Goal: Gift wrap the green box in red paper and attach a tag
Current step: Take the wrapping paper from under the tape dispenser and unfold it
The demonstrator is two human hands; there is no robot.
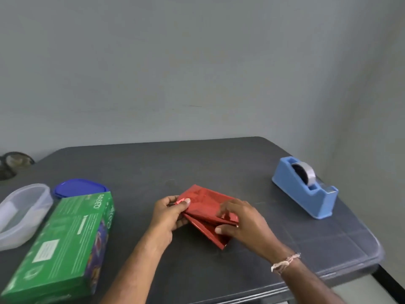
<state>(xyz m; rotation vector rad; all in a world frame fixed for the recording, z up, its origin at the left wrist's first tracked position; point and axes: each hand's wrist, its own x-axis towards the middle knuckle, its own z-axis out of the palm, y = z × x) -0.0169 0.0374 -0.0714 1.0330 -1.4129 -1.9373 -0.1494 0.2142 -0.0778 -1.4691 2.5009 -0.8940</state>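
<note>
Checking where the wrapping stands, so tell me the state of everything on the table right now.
red paper: folded, not spread out.
left grip: pinches the paper's left corner.
right grip: holds the paper's right side.
green box: unwrapped, lying flat.
tape dispenser: upright, roll loaded.
clear container: open, lid off.
blue lid: lying beside the container.

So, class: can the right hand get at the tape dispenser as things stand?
Probably yes: only bare table lies between the right hand and the tape dispenser, though that hand grips the folded red paper.
</note>
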